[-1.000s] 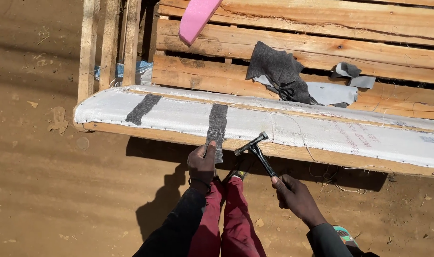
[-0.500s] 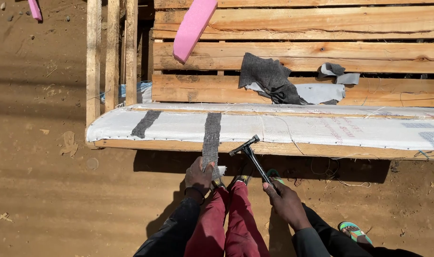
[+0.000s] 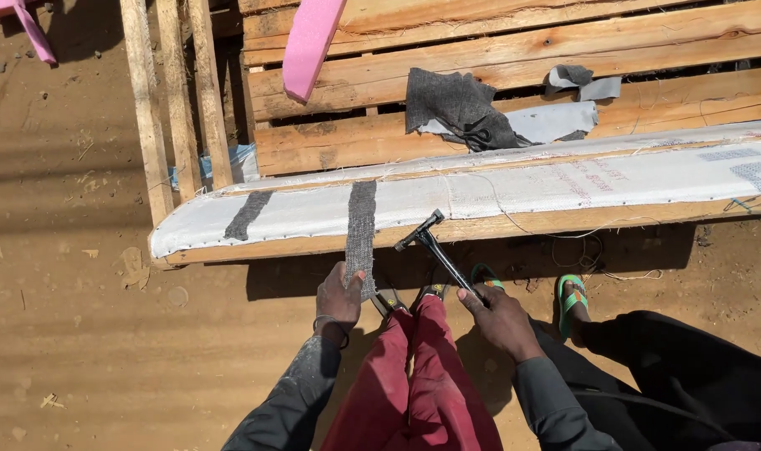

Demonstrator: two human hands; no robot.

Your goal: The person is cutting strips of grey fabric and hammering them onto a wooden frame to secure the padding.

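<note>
Since half second ago, your hammer (image 3: pixel 435 249) head has dropped closer to board edge; camera shifted. Grey fabric strip (image 3: pixel 361 234) drapes across white-covered board (image 3: pixel 514 188), lower end pinched in your left hand (image 3: pixel 339 298). Right hand (image 3: pixel 499 317) fingers wrapped around hammer handle. Wooden pallet (image 3: pixel 481 58) behind, pink foam (image 3: pixel 310 42) atop.

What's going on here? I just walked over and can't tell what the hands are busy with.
A person works at a long board covered in white woven fabric, lying on a wooden frame. The left hand pinches the lower end of a grey fabric strip draped over the board's edge. The right hand grips a hammer, its head close to the board's front edge.
</note>
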